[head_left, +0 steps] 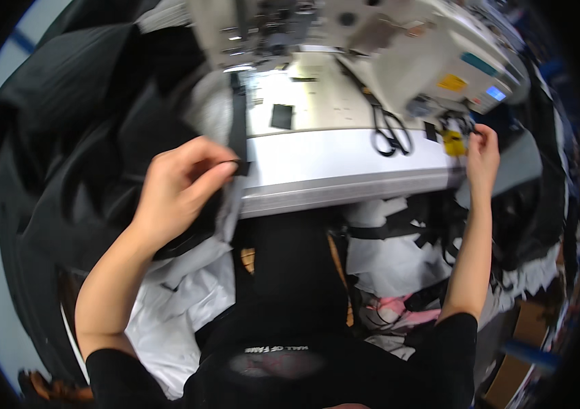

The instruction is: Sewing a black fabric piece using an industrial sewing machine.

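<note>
My left hand (pixel 184 187) pinches the end of a narrow black fabric strip (pixel 238 119) between thumb and fingertips. This strip runs along the edge of a large heap of black fabric (pixel 92 116) with a white layer (pixel 211 109) beside it, up toward the sewing machine's needle area (pixel 239 58). Far to the right, my right hand (pixel 484 153) is closed at the fingertips by a small pile of dark bits; what it holds is too small to make out. Next to it lie a yellow piece (pixel 453 143) and a small black fabric piece (pixel 431 131).
Black-handled scissors (pixel 388 133) lie open on the white machine bed, right of a black fabric square (pixel 281 116). The sewing machine (pixel 405 61) stands across the back. Below the table's front edge (pixel 344 194) are white and black fabric scraps (pixel 395 262) and pink cloth (pixel 399 310).
</note>
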Available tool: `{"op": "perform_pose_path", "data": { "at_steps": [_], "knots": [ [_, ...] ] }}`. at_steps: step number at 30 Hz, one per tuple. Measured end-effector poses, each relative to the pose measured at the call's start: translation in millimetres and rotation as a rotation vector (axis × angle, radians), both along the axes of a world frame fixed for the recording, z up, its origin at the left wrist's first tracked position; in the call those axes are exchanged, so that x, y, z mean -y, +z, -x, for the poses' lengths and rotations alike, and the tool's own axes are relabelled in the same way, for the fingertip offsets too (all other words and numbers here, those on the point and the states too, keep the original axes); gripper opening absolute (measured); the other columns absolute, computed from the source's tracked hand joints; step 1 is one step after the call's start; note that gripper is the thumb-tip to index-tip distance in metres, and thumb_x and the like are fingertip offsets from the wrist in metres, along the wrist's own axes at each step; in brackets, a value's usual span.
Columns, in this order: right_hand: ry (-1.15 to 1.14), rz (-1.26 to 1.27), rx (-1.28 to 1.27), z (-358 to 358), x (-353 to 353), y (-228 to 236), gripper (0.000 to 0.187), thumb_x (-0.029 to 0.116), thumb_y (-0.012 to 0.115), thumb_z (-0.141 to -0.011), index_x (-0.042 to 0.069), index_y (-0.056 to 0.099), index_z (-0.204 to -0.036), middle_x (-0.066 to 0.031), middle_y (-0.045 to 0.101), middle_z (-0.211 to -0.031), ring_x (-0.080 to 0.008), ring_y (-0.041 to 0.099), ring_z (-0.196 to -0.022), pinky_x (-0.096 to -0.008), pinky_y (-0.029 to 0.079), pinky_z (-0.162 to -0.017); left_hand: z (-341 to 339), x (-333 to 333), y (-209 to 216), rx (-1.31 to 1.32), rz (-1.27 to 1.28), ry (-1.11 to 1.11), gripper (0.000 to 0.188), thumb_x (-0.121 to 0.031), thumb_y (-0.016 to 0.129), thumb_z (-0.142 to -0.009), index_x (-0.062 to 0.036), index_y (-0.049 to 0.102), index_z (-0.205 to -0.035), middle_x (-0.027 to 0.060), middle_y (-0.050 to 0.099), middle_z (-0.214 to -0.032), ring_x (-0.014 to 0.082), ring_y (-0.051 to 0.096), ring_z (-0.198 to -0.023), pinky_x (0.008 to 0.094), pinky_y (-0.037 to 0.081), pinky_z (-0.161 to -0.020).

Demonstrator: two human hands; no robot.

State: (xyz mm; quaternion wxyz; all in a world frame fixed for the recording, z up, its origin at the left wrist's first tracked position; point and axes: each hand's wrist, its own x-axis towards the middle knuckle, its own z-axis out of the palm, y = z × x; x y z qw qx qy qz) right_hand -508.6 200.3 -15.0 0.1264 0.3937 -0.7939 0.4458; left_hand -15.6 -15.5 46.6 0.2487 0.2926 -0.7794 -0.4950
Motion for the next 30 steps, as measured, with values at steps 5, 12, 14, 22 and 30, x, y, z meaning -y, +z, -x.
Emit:
{"op": "perform_pose_path", "data": {
  "at_steps": [5, 12, 14, 22, 30],
  "knots": [
    [0.572, -0.009, 0.449, -205, 48, 42, 0.019, 0.006, 0.05, -0.1, 0.007, 0.066, -0.11, 0.0036, 0.051, -0.079, -0.0035, 0.047, -0.065, -0.0203, 0.038, -0.057, -5, 0, -5, 0.067, -0.178, -0.03, 0.009, -0.008, 0.062, -0.099, 0.001, 0.065, -0.098, 0.0022, 0.066, -0.091, 0.0079, 0.064, -0.085, 0.0236, 0.054, -0.08],
    [0.871, 0.004, 0.237, -316, 114, 31, 0.014, 0.004, 0.072, -0.085, 0.002, 0.068, -0.098, -0.0077, 0.055, -0.081, -0.0185, 0.059, -0.064, -0.0314, 0.048, -0.058, -3, -10, -10, -0.015, -0.086, -0.002, 0.01, -0.008, 0.065, -0.095, 0.0007, 0.065, -0.09, -0.0028, 0.06, -0.07, 0.0016, 0.049, -0.063, 0.0204, 0.04, -0.055],
    [0.833, 0.053, -0.044, -326, 120, 23, 0.017, 0.005, 0.074, -0.083, 0.003, 0.068, -0.099, -0.0084, 0.051, -0.078, -0.0219, 0.059, -0.062, -0.0332, 0.05, -0.057, -4, -10, -11, 0.012, -0.051, 0.026, 0.01, -0.008, 0.065, -0.093, 0.0006, 0.065, -0.089, -0.0011, 0.062, -0.071, 0.0029, 0.052, -0.064, 0.0212, 0.042, -0.056],
    [0.918, 0.05, 0.496, -316, 115, 26, 0.018, -0.001, 0.06, -0.093, 0.0, 0.069, -0.109, -0.0064, 0.062, -0.089, -0.0106, 0.062, -0.069, -0.0256, 0.05, -0.062, -4, -8, -20, -0.081, -0.305, 0.071, 0.008, -0.005, 0.064, -0.095, 0.0023, 0.065, -0.094, 0.001, 0.066, -0.081, 0.0051, 0.061, -0.076, 0.0216, 0.049, -0.07],
    [0.961, -0.015, 0.92, -310, 120, 19, 0.019, 0.004, 0.059, -0.097, -0.001, 0.066, -0.115, -0.0063, 0.068, -0.099, -0.0101, 0.067, -0.084, -0.0218, 0.052, -0.071, 2, -15, -15, -0.148, -0.322, 0.08, 0.004, -0.002, 0.066, -0.094, 0.0, 0.063, -0.096, 0.0013, 0.067, -0.088, 0.004, 0.062, -0.081, 0.0195, 0.05, -0.073]
  ]
}}
